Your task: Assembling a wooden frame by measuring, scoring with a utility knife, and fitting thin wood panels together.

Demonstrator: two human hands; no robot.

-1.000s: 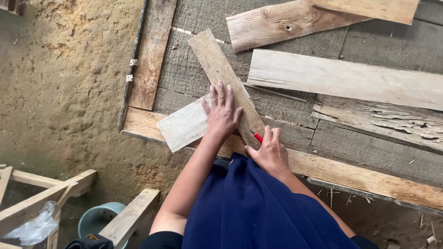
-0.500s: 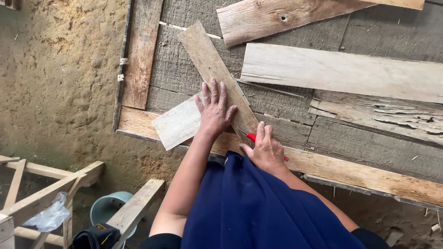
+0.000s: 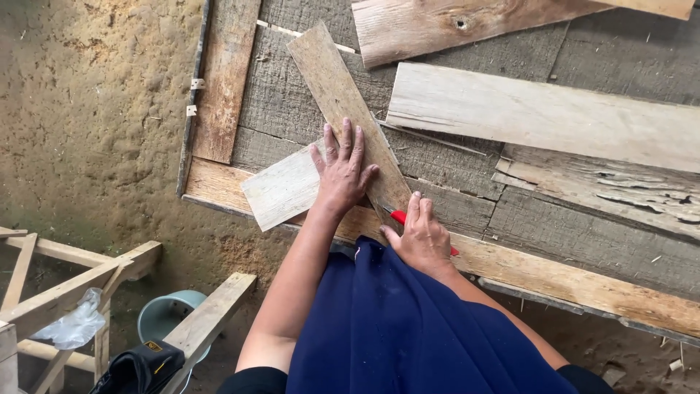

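My left hand (image 3: pixel 343 171) lies flat, fingers spread, on two crossed wooden pieces: a long narrow slat (image 3: pixel 343 98) running up and left, and a short pale board (image 3: pixel 281 191) under it near the table's front edge. My right hand (image 3: pixel 421 235) grips a red pencil (image 3: pixel 399 217) whose tip meets the slat's lower right edge. Both hands rest on a rough plank worktable (image 3: pixel 576 281). My blue garment covers the lower middle of the view.
Pale planks (image 3: pixel 539 117) and a knotted board (image 3: pixel 452 25) lie farther back on the table. A splintered weathered plank (image 3: pixel 620 190) sits at right. Below left are a wooden frame (image 3: pixel 58 292), a grey bucket (image 3: pixel 164 317), a black pouch (image 3: pixel 138 368) and sawdust-covered ground.
The view has shifted slightly; my left hand stays pressed on the boards. My right hand with the red pencil has edged along the slat's edge.
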